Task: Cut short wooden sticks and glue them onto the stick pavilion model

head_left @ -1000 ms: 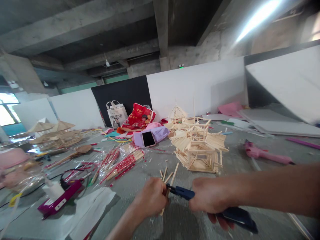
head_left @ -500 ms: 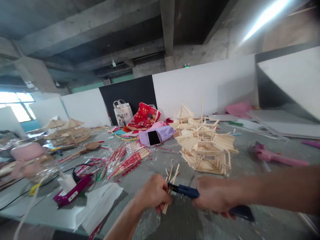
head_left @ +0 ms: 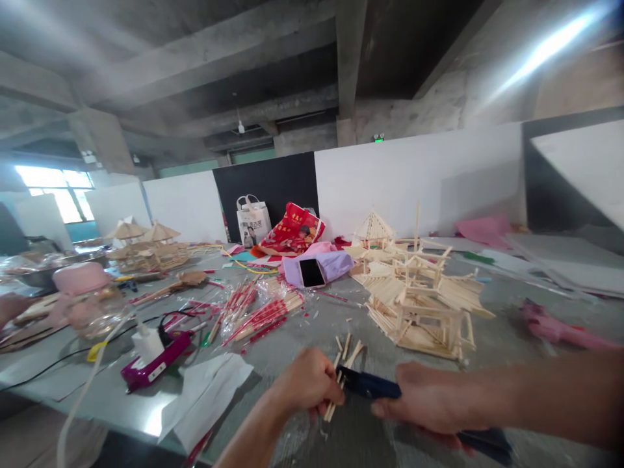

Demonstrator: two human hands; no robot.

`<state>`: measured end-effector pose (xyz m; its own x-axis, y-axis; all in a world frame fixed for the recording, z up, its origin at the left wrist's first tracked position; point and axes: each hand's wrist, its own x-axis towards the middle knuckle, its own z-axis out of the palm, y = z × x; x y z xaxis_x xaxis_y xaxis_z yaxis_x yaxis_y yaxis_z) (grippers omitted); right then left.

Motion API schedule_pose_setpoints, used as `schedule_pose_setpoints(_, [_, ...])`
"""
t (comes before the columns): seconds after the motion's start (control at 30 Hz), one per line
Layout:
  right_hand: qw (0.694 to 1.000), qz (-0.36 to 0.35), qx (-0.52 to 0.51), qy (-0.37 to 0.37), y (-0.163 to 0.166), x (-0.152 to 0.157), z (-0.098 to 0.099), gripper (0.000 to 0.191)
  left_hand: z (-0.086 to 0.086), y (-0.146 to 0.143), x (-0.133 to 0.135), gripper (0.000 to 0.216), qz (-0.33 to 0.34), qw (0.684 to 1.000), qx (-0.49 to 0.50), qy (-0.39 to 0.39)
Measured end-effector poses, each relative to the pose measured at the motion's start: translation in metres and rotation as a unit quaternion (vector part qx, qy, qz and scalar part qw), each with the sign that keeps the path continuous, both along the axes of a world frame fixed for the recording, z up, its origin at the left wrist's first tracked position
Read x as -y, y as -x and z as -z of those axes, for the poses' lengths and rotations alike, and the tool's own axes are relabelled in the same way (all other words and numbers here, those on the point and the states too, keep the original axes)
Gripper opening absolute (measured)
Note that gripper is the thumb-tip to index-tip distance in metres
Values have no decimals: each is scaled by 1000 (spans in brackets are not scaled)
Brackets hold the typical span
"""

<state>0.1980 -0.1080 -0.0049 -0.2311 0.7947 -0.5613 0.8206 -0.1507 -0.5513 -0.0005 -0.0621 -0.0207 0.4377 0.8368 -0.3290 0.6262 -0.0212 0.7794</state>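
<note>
My left hand (head_left: 316, 380) is closed around a few thin wooden sticks (head_left: 351, 351), which poke out above and below the fingers. In my right hand (head_left: 431, 396) is a dark blue hand cutter (head_left: 373, 385); its jaws meet the sticks just beside my left fingers. Whether the jaws are fully closed is too small to tell. Behind both hands stands a tiered pavilion model (head_left: 424, 305) made of wooden sticks.
A purple power strip (head_left: 156, 365) with cables and a white paper sheet (head_left: 214, 396) lie at left. Further back are red-wrapped chopsticks (head_left: 266, 316), a phone (head_left: 311, 273) and a red bag (head_left: 292, 231). A pink glue gun (head_left: 550, 323) lies right. Another person's hand (head_left: 12, 307) shows at far left.
The view has swung a little left, so everything sits further right. Both hands keep their holds, with the cutter still at the sticks. Another person's hand has come into view at the left edge.
</note>
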Motion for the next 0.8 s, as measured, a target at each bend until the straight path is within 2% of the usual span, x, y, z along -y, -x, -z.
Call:
schedule_pose_setpoints(0.1, [999, -26, -23, 36, -4, -9, 9, 41, -1, 0, -3, 11, 5, 1000, -3, 11])
schedule_pose_setpoints(0.3, [998, -39, -29, 38, -6, -16, 15, 37, -3, 0, -5, 13, 11, 1000, -23, 7])
schedule_pose_setpoints(0.53, [999, -27, 16, 32, -3, -17, 18, 37, -6, 0, 1, 12, 26, 994, -70, -77])
schedule_pose_setpoints(0.7, [1000, -15, -10, -21, -1, -12, 9, 34, -4, 2, 0, 12, 7, 992, -53, -112])
schedule_pose_setpoints(0.8, [997, -15, -31, -66, 2, -6, -2, 31, -4, 8, 0, 13, -16, 996, -2, -91])
